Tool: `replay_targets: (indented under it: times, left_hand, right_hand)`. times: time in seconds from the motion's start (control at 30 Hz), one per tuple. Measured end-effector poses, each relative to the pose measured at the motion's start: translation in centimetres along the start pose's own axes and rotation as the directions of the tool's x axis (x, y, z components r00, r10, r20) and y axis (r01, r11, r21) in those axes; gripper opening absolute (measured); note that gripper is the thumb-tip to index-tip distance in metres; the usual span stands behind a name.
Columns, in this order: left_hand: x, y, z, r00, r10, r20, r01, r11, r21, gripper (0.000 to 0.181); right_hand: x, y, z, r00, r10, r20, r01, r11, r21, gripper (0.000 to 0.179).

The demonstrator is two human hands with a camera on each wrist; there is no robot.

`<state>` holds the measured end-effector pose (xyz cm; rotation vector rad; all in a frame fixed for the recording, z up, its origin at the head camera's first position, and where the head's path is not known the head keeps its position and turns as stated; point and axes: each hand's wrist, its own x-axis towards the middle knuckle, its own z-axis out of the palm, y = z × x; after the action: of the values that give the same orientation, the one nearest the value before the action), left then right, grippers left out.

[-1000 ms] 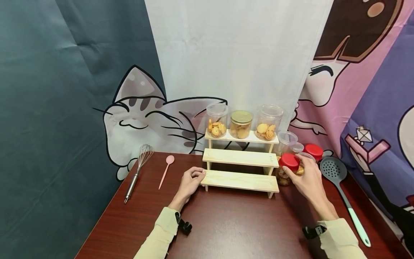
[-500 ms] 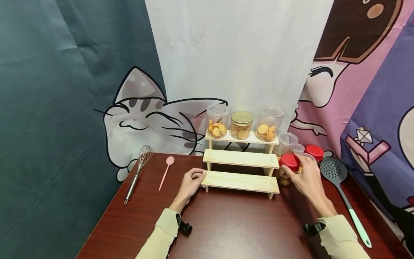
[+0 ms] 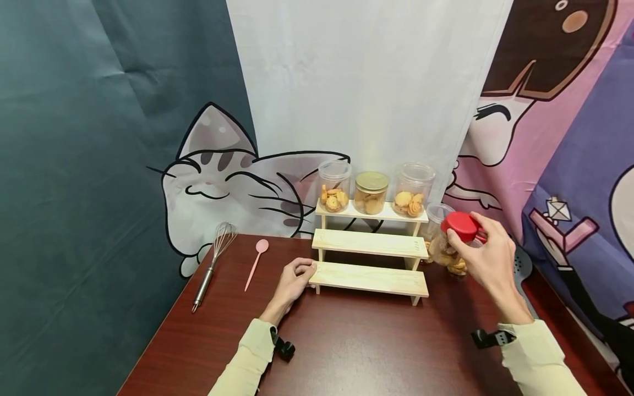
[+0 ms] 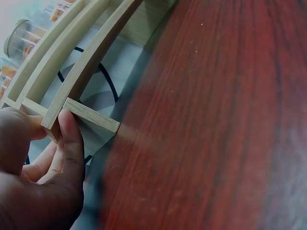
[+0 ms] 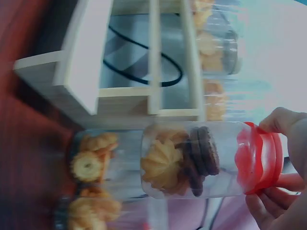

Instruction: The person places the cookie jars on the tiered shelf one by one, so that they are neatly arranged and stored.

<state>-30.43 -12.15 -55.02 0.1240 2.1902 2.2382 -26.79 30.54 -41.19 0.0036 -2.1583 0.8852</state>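
My right hand (image 3: 490, 256) grips a clear cookie jar by its red lid (image 3: 462, 225), lifted and tilted beside the wooden stand. In the right wrist view the held jar (image 5: 184, 160) shows pale swirl cookies and dark brown ones. My left hand (image 3: 293, 281) pinches the left end of the bottom step of the three-step wooden display stand (image 3: 369, 276); in the left wrist view the thumb and fingers (image 4: 72, 139) lie around that corner. Two clear-lidded jars (image 3: 334, 187) (image 3: 414, 190) and a gold-lidded jar (image 3: 371, 192) of cookies stand on the top step.
Other cookie jars (image 3: 438, 214) stand on the table right of the stand, partly hidden by the held jar and hand. A grey slotted spatula (image 3: 522, 264) lies at the far right, mostly covered. A whisk (image 3: 212, 269) and a pink spoon (image 3: 256, 264) lie at the left.
My right hand has raised the red-lidded jar off the table and moved it slightly right, tilting it. My left hand stays on the stand.
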Motion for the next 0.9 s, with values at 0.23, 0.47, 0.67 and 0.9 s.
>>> replay_targets:
  times: [0.23,0.47,0.67,0.9]
  left_hand:
    - [-0.1,0.0,-0.1,1.000,-0.003,-0.001,0.003,1.000,0.004,0.032]
    - [-0.2,0.1,-0.1,1.000,0.005,0.004,-0.005,1.000,0.001,0.034]
    - [-0.2,0.1,0.0,1.000,0.009,0.013,-0.009,1.000,-0.010,0.033]
    - [-0.2,0.0,0.0,1.000,0.000,0.014,0.001,1.000,-0.027,0.031]
  right_hand:
    - [2.1,-2.4,-0.3,0.996,-0.052,-0.069,0.056,0.997,0.053,0.060]
    - [2.6,-5.3,1.3,0.997,-0.080,-0.010,0.080,0.987,0.138,0.062]
    - [2.1,-7.1,4.0,0.993,-0.098,0.070,0.082,0.976,0.204,0.062]
    - [1.6,-8.9,7.0,0.977,-0.145,0.153,0.105,0.964,0.243,0.062]
